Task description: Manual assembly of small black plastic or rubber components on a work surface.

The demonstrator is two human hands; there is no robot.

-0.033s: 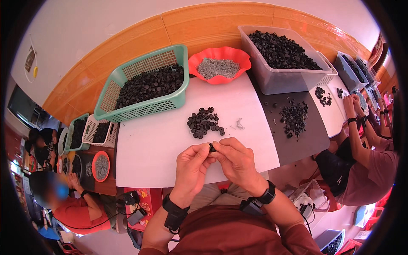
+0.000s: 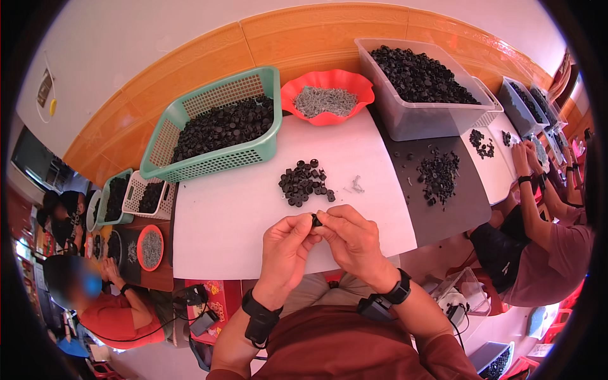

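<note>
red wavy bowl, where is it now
In the head view, the red wavy bowl sits at top centre, between the green basket (left) and the clear bin (right).

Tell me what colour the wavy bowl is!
The wavy-rimmed bowl is red; the head view shows it best.

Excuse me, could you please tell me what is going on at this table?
The person's left hand and right hand pinch a small black part between their fingertips, over the white work surface. Beyond them lies a pile of black parts, with a few silvery metal pieces to its right. Along the back stand a green basket, a wavy-rimmed red bowl and a translucent bin, all holding pieces.
</note>
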